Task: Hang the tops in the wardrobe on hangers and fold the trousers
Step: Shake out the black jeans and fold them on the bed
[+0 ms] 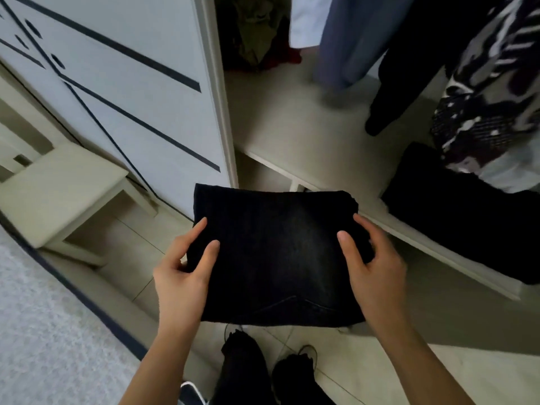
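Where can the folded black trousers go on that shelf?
Bare wardrobe shelf lies between the white door and the black folded pile, in front of the olive-and-red heap. The right end is crowded: that pile sits under the patterned hanging garment. The white stool top is bare too.

Bare shelf (292,133) ahead, dark folded pile (467,223) right, hanging garments (493,83) perhaps low above

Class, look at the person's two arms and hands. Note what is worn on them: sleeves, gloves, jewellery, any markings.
Nothing is worn on either. The left hand and right hand have no gloves, and no ring shows on the fingers in view. The left forearm and right forearm show no sleeve, watch or bracelet down to the picture's lower edge. No markings are visible, though the picture is slightly blurred.
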Motion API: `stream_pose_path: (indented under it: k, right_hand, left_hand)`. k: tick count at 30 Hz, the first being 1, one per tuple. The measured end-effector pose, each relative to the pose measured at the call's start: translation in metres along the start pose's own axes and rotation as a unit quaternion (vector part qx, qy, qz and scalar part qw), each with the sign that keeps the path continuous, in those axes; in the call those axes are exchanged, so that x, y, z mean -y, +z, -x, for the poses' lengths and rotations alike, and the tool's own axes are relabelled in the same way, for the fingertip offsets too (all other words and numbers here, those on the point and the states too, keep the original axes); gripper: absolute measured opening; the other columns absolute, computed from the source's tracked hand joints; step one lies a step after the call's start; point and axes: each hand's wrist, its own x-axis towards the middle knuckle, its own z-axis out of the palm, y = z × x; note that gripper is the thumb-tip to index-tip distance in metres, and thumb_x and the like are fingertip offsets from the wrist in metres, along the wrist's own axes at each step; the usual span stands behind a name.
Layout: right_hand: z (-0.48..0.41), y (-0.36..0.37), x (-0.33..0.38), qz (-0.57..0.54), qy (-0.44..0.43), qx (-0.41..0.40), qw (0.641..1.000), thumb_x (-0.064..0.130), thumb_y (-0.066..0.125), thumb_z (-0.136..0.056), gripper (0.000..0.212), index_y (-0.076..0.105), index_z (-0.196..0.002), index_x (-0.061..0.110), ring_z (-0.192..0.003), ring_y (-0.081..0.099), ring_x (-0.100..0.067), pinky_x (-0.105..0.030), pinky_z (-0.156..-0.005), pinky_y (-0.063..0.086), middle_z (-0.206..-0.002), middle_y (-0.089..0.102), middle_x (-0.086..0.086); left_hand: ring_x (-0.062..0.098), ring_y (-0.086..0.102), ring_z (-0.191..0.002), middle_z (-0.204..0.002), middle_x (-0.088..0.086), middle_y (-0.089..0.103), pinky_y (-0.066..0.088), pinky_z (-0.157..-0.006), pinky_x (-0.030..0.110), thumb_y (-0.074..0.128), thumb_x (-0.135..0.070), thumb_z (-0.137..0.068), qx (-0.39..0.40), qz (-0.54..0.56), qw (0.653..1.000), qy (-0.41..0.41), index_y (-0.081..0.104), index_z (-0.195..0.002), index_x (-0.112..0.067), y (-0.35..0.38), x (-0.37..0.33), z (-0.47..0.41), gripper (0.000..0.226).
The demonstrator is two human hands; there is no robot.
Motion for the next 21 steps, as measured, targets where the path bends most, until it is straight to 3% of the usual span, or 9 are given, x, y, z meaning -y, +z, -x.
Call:
stream_pose_path:
  k: [4,8,13,17,19,21]
  right_hand:
    - [-0.009,-0.035,-0.010,-0.017,0.004,-0.020,1.000,0.053,0.055,-0.085,0.053,0.057,-0.132,0.027,-0.116,0.045,0.009,0.006,-0.089,0.027,-0.128,0.055,0.017]
    - [-0.016,-0.074,-0.024,-0.019,0.003,-0.043,0.999,0.042,0.061,-0.090,0.045,0.058,-0.132,0.027,-0.117,0.045,0.008,0.006,-0.090,0.028,-0.128,0.055,0.017]
    - [-0.022,-0.111,-0.033,-0.037,0.007,-0.095,0.995,0.040,0.063,-0.089,0.044,0.060,-0.130,0.024,-0.116,0.050,0.005,0.003,-0.092,0.031,-0.125,0.059,0.012]
    - [-0.030,-0.137,-0.038,-0.036,0.014,-0.150,0.988,0.034,0.066,-0.090,0.040,0.062,-0.127,0.021,-0.111,0.050,0.006,0.004,-0.091,0.031,-0.121,0.062,0.010]
    - [-0.037,-0.149,-0.039,-0.031,0.021,-0.175,0.984,0.036,0.065,-0.090,0.041,0.062,-0.128,0.022,-0.113,0.052,0.003,-0.004,-0.097,0.035,-0.123,0.062,0.010]
    - [-0.047,-0.161,-0.040,-0.035,0.021,-0.202,0.978,0.038,0.065,-0.090,0.042,0.062,-0.128,0.021,-0.116,0.056,-0.004,-0.022,-0.104,0.042,-0.124,0.063,0.008]
  left_hand:
    - [0.005,0.068,-0.097,-0.106,-0.016,0.070,0.055,-0.073,0.013,0.070,-0.018,-0.090,0.002,0.024,1.000,0.013,0.069,-0.115,-0.040,0.032,-0.015,0.020,0.034]
    - [0.006,0.068,-0.100,-0.110,-0.016,0.070,0.057,-0.077,0.018,0.072,-0.020,-0.088,0.018,0.033,0.999,0.027,0.069,-0.113,-0.042,0.064,-0.029,0.038,0.034]
    - [-0.002,0.069,-0.090,-0.106,-0.017,0.070,0.054,-0.068,0.011,0.072,-0.014,-0.087,0.053,0.072,0.996,0.022,0.071,-0.111,-0.035,0.102,-0.046,0.044,0.033]
    - [-0.002,0.069,-0.091,-0.099,-0.023,0.072,0.056,-0.074,0.016,0.073,-0.013,-0.086,0.093,0.090,0.991,0.015,0.072,-0.111,-0.035,0.134,-0.058,0.035,0.034]
    - [0.000,0.069,-0.094,-0.104,-0.018,0.073,0.057,-0.078,0.019,0.074,-0.012,-0.085,0.112,0.110,0.988,0.011,0.072,-0.109,-0.035,0.150,-0.064,0.029,0.034]
    - [0.006,0.068,-0.103,-0.112,-0.010,0.073,0.057,-0.087,0.025,0.074,-0.010,-0.084,0.134,0.132,0.982,0.008,0.073,-0.108,-0.035,0.166,-0.072,0.022,0.034]
